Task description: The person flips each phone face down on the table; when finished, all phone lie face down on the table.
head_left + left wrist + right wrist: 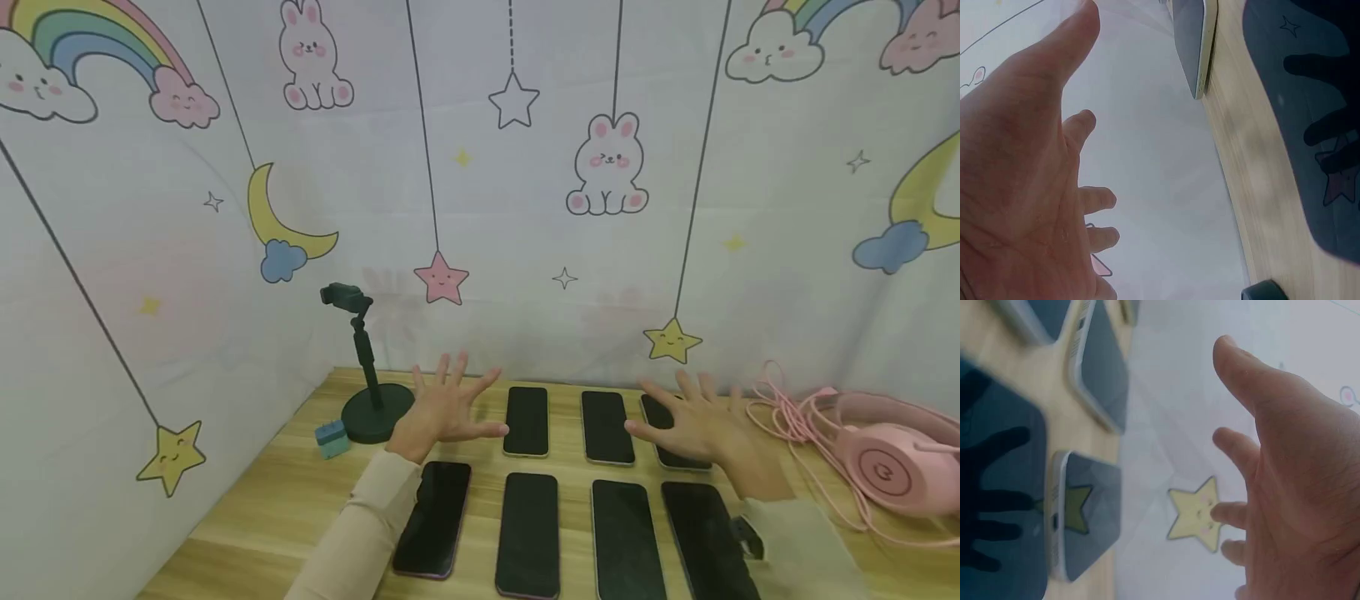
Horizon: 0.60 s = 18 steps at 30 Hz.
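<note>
My left hand [446, 408] hovers with spread fingers above the left of the table, nearest a back-row smartphone [527, 422] and a front-left smartphone [435, 521]. My right hand [701, 421], also spread wide, is over the back-right smartphone [662, 414] and partly hides it. Between them lies another back-row smartphone [607, 429]. Several more make up the front row, among them a black smartphone [528, 533] and one [628, 537] to its right. All screens are dark. Both wrist views show empty palms, with finger reflections on a screen [1297, 137] and another screen [997, 487].
A black phone stand [367, 367] with a round base stands at the back left, a small blue block [332, 439] beside it. Pink headphones [892, 462] and their looped cable [795, 417] lie at the right. A patterned cloth [517, 208] hangs behind the wooden table [247, 517].
</note>
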{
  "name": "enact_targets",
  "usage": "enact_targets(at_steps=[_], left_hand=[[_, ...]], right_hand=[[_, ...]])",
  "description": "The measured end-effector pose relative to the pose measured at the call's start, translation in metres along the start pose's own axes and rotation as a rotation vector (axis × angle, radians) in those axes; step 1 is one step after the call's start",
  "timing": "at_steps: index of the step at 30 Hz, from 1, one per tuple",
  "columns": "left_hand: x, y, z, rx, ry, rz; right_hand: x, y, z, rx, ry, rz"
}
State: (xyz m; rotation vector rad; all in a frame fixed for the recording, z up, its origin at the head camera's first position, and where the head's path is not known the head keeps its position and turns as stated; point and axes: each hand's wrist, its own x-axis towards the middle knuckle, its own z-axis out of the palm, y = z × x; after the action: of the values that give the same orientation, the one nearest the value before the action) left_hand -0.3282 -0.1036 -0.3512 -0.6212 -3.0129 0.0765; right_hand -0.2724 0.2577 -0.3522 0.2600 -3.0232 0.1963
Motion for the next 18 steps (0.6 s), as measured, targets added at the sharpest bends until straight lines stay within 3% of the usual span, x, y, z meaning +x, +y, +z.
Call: enact_targets(at_steps=[6, 12, 18], left_hand=[[0.009, 0.008, -0.004, -0.051, -0.048, -0.021], [0.022, 0.020, -0.007, -0.078, -0.081, -0.002], [0.026, 0.029, -0.007, -0.107, -0.077, 0.003]], right_hand=[[0.010, -0.019, -0.008, 0.080, -0.030, -0.013], [0.024, -0.042, -0.009, 0.104, -0.084, -0.011], [0.033, -0.061, -0.001, 0.152, -0.046, -0.033]])
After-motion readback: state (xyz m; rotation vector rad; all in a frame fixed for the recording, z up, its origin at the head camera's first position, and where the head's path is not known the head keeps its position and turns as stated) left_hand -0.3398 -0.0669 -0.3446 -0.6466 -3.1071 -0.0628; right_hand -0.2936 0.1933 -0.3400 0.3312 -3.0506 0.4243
